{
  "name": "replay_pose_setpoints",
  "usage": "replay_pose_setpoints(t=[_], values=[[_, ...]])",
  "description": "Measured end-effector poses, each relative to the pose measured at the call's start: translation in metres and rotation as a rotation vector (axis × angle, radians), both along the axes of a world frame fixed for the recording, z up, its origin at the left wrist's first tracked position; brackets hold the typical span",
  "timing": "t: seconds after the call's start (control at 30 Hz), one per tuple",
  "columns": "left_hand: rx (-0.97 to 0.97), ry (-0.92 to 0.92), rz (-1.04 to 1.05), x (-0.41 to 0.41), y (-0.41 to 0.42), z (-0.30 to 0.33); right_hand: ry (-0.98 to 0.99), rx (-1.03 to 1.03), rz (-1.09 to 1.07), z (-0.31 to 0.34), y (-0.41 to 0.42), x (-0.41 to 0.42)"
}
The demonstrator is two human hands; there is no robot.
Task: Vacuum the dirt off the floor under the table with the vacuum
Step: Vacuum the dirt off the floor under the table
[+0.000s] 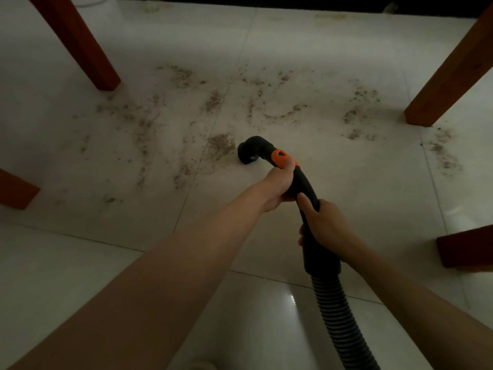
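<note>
My left hand (277,186) grips the black vacuum handle (304,188) just below its orange button (280,157), fingers wrapped round it. My right hand (329,225) holds the same tube lower down, fingers curled round it above the ribbed hose (338,313). The curved nozzle (249,152) sits at centre frame on the pale tiled floor (80,276), just beside a patch of dirt (221,146). More dirt spreads across the middle between the red-brown table legs (77,44) at upper left and upper right.

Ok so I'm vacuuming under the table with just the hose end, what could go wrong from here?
The nozzle is narrow and the dirt is scattered wide, so patches could easily get missed. Dirt near the right table leg is tight to reach, and the nozzle may knock the wood. The ribbed hose trailing behind might drag through uncleaned spots.
</note>
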State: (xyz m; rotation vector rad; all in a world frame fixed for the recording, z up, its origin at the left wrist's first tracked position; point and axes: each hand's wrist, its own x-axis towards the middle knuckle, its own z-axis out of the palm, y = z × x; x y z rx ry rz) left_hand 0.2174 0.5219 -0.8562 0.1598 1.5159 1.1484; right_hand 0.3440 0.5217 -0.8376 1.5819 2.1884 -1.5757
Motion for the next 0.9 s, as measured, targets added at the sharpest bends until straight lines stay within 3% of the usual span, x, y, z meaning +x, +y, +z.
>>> replay_pose_setpoints(t=[0.2, 0.5, 0.9], values=[[0.003, -0.056, -0.050, 0.007, -0.010, 0.010, 0.029, -0.026, 0.003, 0.006, -0.011, 0.010], [-0.035, 0.003, -0.010, 0.006, -0.031, 0.014, 0.083, -0.113, 0.045, 0.006, -0.023, 0.010], [-0.032, 0.027, 0.032, -0.020, -0.045, 0.003, 0.047, -0.043, 0.093, -0.010, -0.036, -0.019]])
